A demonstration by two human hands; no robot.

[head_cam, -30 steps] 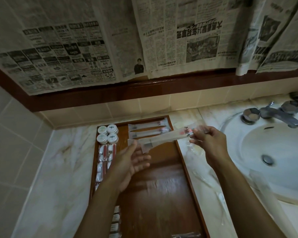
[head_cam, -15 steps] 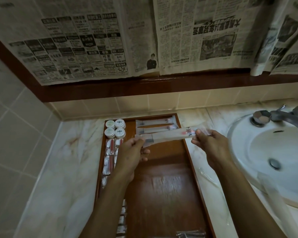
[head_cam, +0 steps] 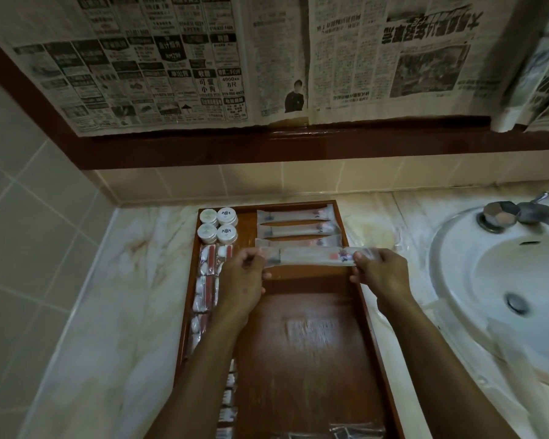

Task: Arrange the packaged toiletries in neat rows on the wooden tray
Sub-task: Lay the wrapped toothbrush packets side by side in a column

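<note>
A long wooden tray [head_cam: 308, 350] lies on the marble counter. At its far right lie three long clear toothbrush packets [head_cam: 293, 229] in a row. I hold another long clear packet [head_cam: 311, 256] level just in front of them, my left hand [head_cam: 243, 275] pinching its left end and my right hand [head_cam: 379, 270] its right end. Several small white round jars [head_cam: 217, 224] sit in the tray's far left corner. Small red-and-white sachets [head_cam: 208, 280] run down the left side, partly hidden by my left forearm.
A white sink [head_cam: 504, 293] with a metal tap [head_cam: 520, 213] is at the right. Clear packets [head_cam: 355, 430] lie at the tray's near end. A newspaper-covered wall with a dark wooden ledge [head_cam: 298, 144] rises behind the counter.
Both hands have lowered and levelled the packet toward the tray, just in front of the lying row. My left hand went from open under the packet to pinching its left end.
</note>
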